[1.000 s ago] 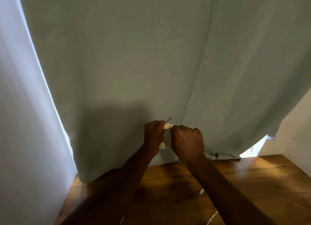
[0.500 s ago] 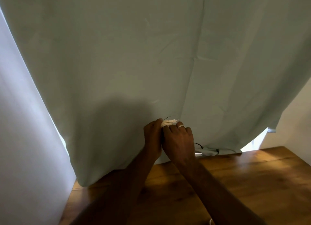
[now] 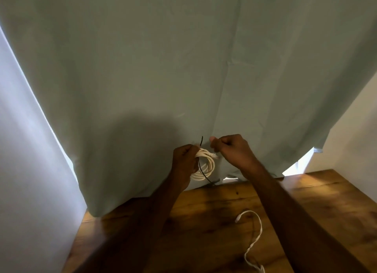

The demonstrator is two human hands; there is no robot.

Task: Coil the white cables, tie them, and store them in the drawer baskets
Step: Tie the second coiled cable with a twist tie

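Coiled white round cable (image 3: 205, 166) held in the air above the far edge of the brown wooden table (image 3: 316, 203), a thin black tie (image 3: 202, 156) crossing it. Left hand (image 3: 184, 160) grips the coil's left side. Right hand (image 3: 230, 149), just right of the coil, fingers curled; what it pinches can't be told. Loose white cable (image 3: 254, 240) lies on the table, nearer the camera. Pale green curtain (image 3: 183, 68) hangs behind the coil.

head cam | faces forward-down | close over wooden table (image 3: 306, 201)
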